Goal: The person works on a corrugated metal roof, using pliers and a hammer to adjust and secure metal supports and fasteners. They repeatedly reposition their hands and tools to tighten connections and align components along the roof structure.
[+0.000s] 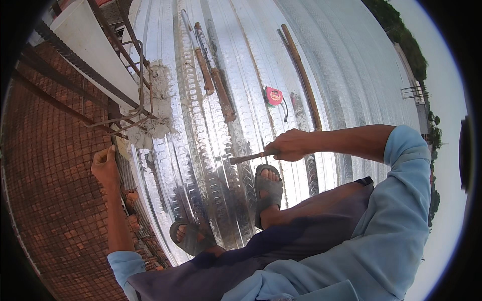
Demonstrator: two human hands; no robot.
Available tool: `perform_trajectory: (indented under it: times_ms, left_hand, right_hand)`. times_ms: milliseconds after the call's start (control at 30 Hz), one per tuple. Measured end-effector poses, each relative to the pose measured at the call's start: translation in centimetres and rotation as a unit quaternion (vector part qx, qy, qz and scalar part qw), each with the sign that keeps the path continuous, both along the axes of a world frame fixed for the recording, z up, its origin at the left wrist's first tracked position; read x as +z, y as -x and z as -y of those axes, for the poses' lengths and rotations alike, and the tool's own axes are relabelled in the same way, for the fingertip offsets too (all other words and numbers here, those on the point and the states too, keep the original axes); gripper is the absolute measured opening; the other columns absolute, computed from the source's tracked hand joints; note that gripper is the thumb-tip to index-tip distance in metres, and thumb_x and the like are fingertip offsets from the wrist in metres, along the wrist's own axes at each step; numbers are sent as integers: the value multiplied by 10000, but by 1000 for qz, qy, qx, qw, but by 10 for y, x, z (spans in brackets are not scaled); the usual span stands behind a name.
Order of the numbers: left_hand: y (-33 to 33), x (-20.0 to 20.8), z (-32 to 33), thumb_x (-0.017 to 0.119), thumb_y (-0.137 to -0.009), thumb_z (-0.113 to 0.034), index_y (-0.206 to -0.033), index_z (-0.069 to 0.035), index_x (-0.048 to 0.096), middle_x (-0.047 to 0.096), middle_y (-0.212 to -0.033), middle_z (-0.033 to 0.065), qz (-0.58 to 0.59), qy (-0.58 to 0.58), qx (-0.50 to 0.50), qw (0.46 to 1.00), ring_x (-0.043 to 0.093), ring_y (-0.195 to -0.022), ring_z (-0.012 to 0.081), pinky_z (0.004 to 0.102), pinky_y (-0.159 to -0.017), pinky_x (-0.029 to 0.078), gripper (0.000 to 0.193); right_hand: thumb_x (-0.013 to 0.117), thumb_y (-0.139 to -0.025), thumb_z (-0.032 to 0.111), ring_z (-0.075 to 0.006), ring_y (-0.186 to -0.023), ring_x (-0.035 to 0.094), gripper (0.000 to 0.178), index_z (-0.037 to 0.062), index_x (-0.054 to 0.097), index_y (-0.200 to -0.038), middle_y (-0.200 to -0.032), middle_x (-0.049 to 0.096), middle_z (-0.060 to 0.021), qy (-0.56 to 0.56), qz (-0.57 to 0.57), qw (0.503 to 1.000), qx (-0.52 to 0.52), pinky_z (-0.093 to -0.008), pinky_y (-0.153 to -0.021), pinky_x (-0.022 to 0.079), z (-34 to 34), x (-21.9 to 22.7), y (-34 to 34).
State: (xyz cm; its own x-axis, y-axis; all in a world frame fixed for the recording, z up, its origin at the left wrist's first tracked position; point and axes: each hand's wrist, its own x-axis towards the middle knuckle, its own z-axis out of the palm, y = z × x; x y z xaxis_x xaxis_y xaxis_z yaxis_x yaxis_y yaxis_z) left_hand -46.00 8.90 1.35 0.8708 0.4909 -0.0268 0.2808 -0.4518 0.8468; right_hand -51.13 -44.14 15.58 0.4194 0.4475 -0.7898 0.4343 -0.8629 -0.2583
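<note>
My right hand [292, 145] grips a thin rusty metal tool [246, 158], its tip pointing left over the corrugated metal decking [346, 75]. My left hand [105, 166] is closed into a fist and rests on the edge where the decking meets a red brick wall [45, 190]. Whether it holds anything is not visible. My feet in grey sandals [268, 193] stand on the decking between the two hands.
Two rusty hammers with wooden handles [213, 70] and a long rusty rod [302, 75] lie on the decking farther out, with a red tape measure [273, 95] between them. Bent rebar [135, 100] and crumbled mortar [158, 95] sit at the wall edge beside a white slab [93, 45].
</note>
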Motion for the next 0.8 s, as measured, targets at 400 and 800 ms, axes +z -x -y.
perform_trajectory:
  times_ms: [400, 800]
  left_hand:
    - [15, 138, 145, 791, -791, -108, -1134, -46, 671, 667, -1165, 155, -262, -122, -431, 855, 665, -948, 270, 385, -845, 539, 369]
    - [3, 267, 211, 757, -763, -30, -1136, -16, 661, 658, -1140, 167, -323, -201, -394, 837, 618, -1058, 279, 370, -922, 490, 386]
  right_hand:
    - [696, -863, 469, -400, -748, 671, 482, -9, 690, -926, -722, 655, -222, -187, 36, 949, -250, -479, -690, 507, 91, -154, 19]
    - [656, -902, 232, -362, -882, 684, 325, 8, 629, -1135, -1096, 662, -147, -194, 459, 806, -320, -462, -764, 539, 196, -144, -199]
